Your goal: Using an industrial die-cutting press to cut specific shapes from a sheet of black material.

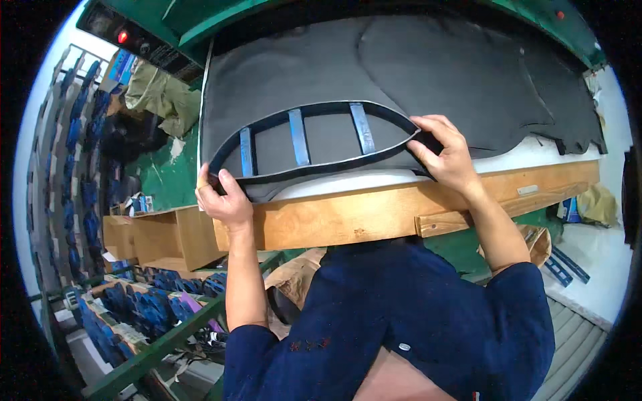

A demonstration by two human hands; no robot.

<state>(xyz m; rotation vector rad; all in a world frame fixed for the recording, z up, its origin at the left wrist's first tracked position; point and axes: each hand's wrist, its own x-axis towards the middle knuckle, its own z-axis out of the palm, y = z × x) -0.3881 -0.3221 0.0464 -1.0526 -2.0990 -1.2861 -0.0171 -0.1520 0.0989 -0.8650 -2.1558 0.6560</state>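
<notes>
Both my hands hold a cutting die (299,137), a long leaf-shaped metal band with three blue crossbars inside its outline. My left hand (227,200) pinches its left tip between thumb and fingers. At the other end, the thumb and fingers of my right hand (445,154) close round the pointed right tip. Beneath the die spreads a sheet of dark grey leather (287,60) with an irregular right edge. Whether the die rests on the leather or is slightly raised, I cannot tell.
A wooden board (321,220) runs along the near edge of the work surface. Green machine parts (234,23) frame the far side. On the left are a cardboard box (180,234) and racks of blue and grey dies (83,147). More dies (147,304) lie at lower left.
</notes>
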